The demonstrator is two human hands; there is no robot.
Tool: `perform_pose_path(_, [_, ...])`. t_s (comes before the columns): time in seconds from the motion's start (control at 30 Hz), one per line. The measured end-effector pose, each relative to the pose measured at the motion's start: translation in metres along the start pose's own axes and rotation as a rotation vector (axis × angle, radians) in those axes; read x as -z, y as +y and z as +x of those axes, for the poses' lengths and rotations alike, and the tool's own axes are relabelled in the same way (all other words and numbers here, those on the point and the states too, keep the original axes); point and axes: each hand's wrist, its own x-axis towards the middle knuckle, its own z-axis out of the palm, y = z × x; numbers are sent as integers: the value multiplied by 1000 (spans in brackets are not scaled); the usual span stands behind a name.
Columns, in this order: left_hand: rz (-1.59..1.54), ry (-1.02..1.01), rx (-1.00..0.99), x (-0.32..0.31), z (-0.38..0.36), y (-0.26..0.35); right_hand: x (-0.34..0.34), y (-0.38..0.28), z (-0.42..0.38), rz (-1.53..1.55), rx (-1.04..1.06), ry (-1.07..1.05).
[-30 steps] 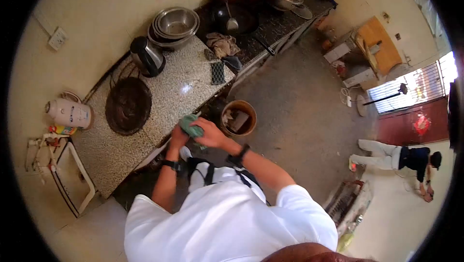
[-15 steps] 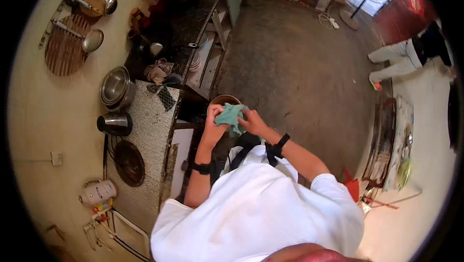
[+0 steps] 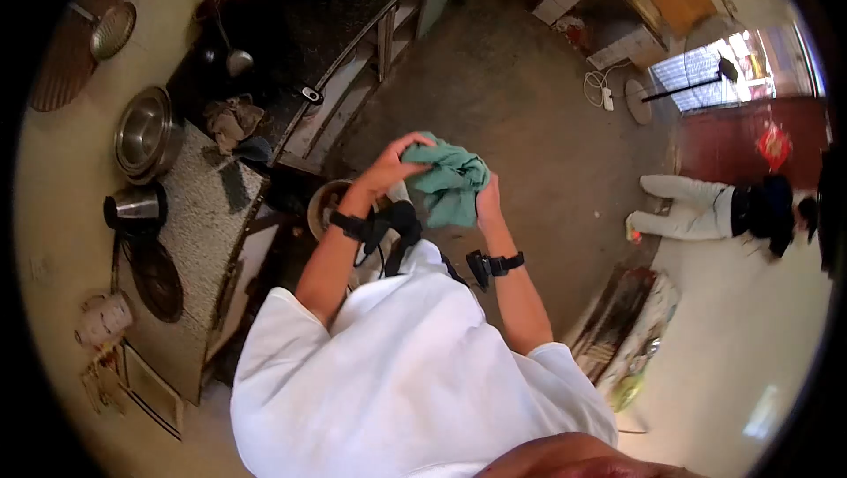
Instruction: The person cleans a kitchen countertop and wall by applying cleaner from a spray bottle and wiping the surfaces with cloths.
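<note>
A crumpled green cloth (image 3: 448,185) is held up in front of my body, over the floor. My left hand (image 3: 393,166) grips its left side, with the fingers over the upper edge. On the opposite side, my right hand (image 3: 488,203) grips the cloth's edge, its fingers partly hidden behind the fabric. Part of the cloth hangs down between the two hands. Below my left wrist stands a round bucket (image 3: 323,210), partly covered by my forearm; what it holds is hard to make out.
Along the left runs a speckled counter (image 3: 198,213) bearing metal bowls (image 3: 146,136), a steel pot (image 3: 137,208) and rags (image 3: 234,123). A person (image 3: 732,206) in light trousers is at the right. A stand fan (image 3: 640,100) and a power strip (image 3: 607,99) are on the floor ahead.
My view has turned to the right. Both hands have moved away from above the bucket with the cloth, which is now spread wider between them.
</note>
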Motion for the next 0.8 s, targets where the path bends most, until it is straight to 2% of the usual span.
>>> perform_pose_path(0.03, [-28,77,-11,5,13,8,-10,-41,12,383,-288,10])
perform_pose_path(0.07, [-43,146,-32,13,31,18,-7,-51,27,362,-292,0])
perform_pose_path(0.1, [-49,152,-54,22,55,26,-8,-62,43,40,-229,-193])
perform_pose_path(0.13, [-45,407,140,30,75,30,-9,-71,61,-280,-162,-380])
perform_pose_path(0.17, [-44,657,363,34,85,28,-9,-77,74,-285,-174,-381])
perform_pose_path(0.2, [-49,654,388,46,96,-5,-21,-95,78,-535,-195,-485])
perform_pose_path(0.23, [-230,647,343,67,115,-61,-33,-112,82,-784,-206,-594])
perform_pose_path(0.27, [-413,639,276,85,134,-86,-33,-114,98,-921,-198,-649])
perform_pose_path(0.3, [-383,639,198,83,142,-77,-34,-116,115,-1056,-185,-708])
perform_pose_path(0.33, [-393,648,177,84,152,-65,-14,-99,137,-1161,-85,-639])
perform_pose_path(0.37, [-195,640,238,88,160,-53,0,-95,162,-1264,22,-582])
perform_pose_path(0.4, [1,637,311,95,166,-47,1,-106,186,-1277,35,-620])
perform_pose_path(0.43, [14,524,240,107,167,-50,-1,-115,202,-1227,-18,-494])
perform_pose_path(0.47, [13,544,260,114,159,-56,-5,-118,210,-1163,-81,-358])
perform_pose_path(0.5, [-40,615,340,119,155,-45,-11,-123,226,-1153,-84,-379])
perform_pose_path(0.57, [-145,749,478,129,159,-9,-26,-133,273,-1376,-164,-250])
perform_pose_path(0.6, [-201,814,547,133,163,7,-30,-122,301,-1369,-157,-264])
perform_pose_path(0.67, [-260,897,633,147,171,18,-31,-86,354,-555,-244,-166])
perform_pose_path(0.73, [104,799,510,166,174,20,-72,-80,382,201,-397,-197])
perform_pose_path(0.77, [146,925,431,168,179,25,-90,-85,395,263,-486,-308])
perform_pose_path(0.8, [149,940,460,177,181,19,-106,-93,407,325,-567,-426])
